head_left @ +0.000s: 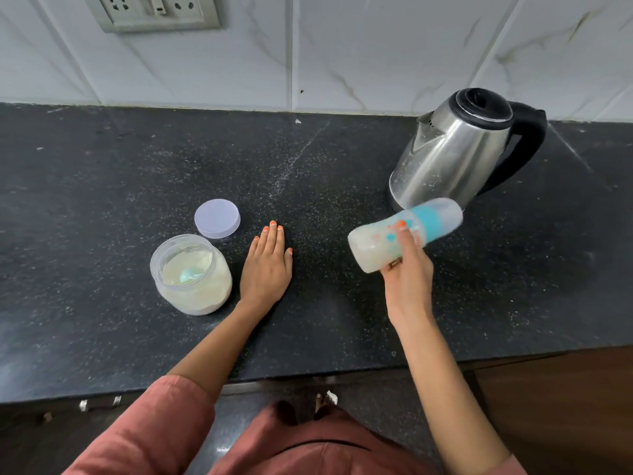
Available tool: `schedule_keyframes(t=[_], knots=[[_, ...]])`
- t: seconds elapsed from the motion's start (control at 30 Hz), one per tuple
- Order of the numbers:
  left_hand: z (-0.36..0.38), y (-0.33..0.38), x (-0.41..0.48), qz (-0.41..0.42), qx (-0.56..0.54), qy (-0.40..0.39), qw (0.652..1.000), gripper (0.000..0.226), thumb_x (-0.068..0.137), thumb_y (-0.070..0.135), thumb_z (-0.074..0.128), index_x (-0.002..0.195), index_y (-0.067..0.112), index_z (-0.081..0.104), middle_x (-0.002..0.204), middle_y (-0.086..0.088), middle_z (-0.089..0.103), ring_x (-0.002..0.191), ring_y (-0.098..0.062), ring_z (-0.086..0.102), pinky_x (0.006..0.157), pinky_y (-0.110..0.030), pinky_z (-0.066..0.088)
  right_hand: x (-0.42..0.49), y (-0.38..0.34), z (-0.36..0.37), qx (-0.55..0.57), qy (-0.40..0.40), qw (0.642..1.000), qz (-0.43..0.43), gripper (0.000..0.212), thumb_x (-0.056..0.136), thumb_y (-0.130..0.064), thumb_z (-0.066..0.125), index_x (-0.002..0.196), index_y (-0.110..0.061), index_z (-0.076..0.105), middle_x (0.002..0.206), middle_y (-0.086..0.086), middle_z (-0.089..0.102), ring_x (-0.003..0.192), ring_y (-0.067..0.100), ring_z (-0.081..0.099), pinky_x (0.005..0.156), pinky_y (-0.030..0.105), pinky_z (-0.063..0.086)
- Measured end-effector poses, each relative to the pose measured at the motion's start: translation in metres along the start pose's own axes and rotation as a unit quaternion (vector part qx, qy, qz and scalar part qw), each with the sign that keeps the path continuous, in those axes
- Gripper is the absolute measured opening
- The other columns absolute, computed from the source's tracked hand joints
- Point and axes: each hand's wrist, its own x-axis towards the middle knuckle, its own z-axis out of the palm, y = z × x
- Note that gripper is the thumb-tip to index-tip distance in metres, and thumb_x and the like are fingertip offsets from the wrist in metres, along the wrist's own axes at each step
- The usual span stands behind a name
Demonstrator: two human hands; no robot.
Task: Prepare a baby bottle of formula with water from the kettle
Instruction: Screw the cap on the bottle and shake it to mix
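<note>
Right hand (pixel 407 265) grips the tilted baby bottle (pixel 404 233); left hand (pixel 267 265) flat, fingers straight, on counter (pixel 102 200).

We find bare counter (pixel 102 149) along its back edge and left end. The kettle (pixel 455 156) blocks the back right; the open jar (pixel 191 275), its lid (pixel 217 218) and our flat left hand (pixel 267 265) crowd the middle.

Countertop (pixel 102 166): dark speckled stone, pale dusty streak near centre.
Wall tiles (pixel 376 46): white, grey-veined, behind countertop.
Socket plate (pixel 154 10): wall-mounted, upper left.
Cabinet front (pixel 565 406): brown, below counter edge.
</note>
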Motion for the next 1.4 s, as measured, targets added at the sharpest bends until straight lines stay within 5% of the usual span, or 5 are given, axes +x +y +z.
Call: schedule_keyframes(t=[0.2, 0.37, 0.57, 0.73, 1.4], knots=[[0.000, 0.000, 0.000, -0.002, 0.006, -0.004, 1.000, 0.052, 0.101, 0.029, 0.020, 0.146, 0.005, 0.010, 0.156, -0.009, 0.008, 0.144, -0.020, 0.006, 0.116, -0.031, 0.002, -0.019, 0.007, -0.003, -0.251, -0.124, 0.960, 0.030, 0.020, 0.074, -0.007, 0.068, 0.090, -0.018, 0.064, 0.090, -0.001, 0.069, 0.086, 0.012, 0.066, 0.084, 0.032, 0.053], [-0.001, 0.000, 0.000, 0.001, 0.005, -0.002, 1.000, 0.052, 0.101, 0.028, 0.021, 0.146, 0.004, 0.011, 0.155, -0.011, 0.009, 0.144, -0.021, 0.007, 0.116, -0.032, 0.003, 0.003, -0.001, 0.001, 0.015, 0.010, 1.000, 0.015, 0.017, 0.086, -0.014, 0.058, 0.102, -0.019, 0.060, 0.102, -0.002, 0.065, 0.092, 0.009, 0.064, 0.077, 0.025, 0.056], [-0.001, 0.000, 0.000, -0.001, 0.004, -0.001, 1.000, 0.052, 0.101, 0.028, 0.021, 0.146, 0.005, 0.011, 0.156, -0.010, 0.009, 0.144, -0.020, 0.007, 0.116, -0.031, 0.002, -0.019, 0.017, -0.005, -0.282, -0.109, 0.953, 0.026, 0.024, 0.072, -0.008, 0.072, 0.092, -0.018, 0.065, 0.090, -0.002, 0.070, 0.086, 0.010, 0.066, 0.077, 0.024, 0.053], [0.000, 0.001, 0.000, 0.000, -0.001, 0.008, 1.000, 0.051, 0.101, 0.027, 0.023, 0.145, 0.004, 0.014, 0.155, -0.011, 0.012, 0.144, -0.021, 0.009, 0.116, -0.032, 0.004, -0.002, 0.004, 0.001, -0.017, -0.004, 0.999, 0.030, 0.017, 0.085, -0.016, 0.059, 0.102, -0.017, 0.060, 0.100, -0.002, 0.066, 0.089, 0.008, 0.065, 0.076, 0.025, 0.056], [0.001, 0.000, 0.000, 0.001, 0.002, 0.003, 1.000, 0.052, 0.101, 0.028, 0.023, 0.145, 0.004, 0.014, 0.155, -0.011, 0.012, 0.144, -0.022, 0.009, 0.116, -0.033, 0.005, -0.019, 0.000, 0.000, -0.151, -0.091, 0.982, 0.064, 0.011, 0.081, -0.009, 0.061, 0.089, -0.017, 0.064, 0.086, -0.004, 0.069, 0.080, 0.007, 0.066, 0.077, 0.027, 0.054]])
